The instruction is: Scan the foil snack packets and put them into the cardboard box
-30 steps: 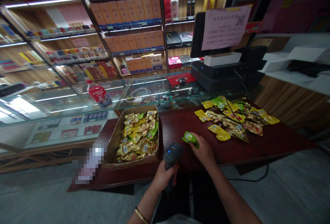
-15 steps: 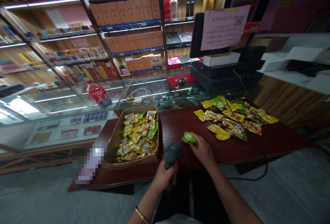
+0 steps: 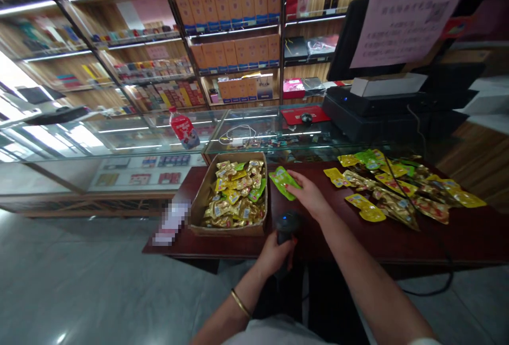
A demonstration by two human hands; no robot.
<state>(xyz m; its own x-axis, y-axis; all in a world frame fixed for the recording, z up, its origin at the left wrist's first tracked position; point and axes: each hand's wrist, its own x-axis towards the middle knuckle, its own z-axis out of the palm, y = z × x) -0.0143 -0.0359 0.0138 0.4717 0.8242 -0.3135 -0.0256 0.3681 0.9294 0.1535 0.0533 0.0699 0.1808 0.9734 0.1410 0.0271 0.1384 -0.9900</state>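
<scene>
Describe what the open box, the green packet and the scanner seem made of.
Open box: likely matte cardboard, going by its dull brown walls. Green packet: seemingly glossy plastic or foil film, given its pale highlights and thin edge. Scanner: probably hard plastic, its dark casing looking smooth but shadowed.

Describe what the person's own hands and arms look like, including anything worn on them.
The left hand and right hand are both bare, without gloves. A thin, rounded, gold-coloured bangle circles the left wrist; the right wrist shows none. A pale sleeve edge just shows on the right arm at the bottom of the picture.
</scene>
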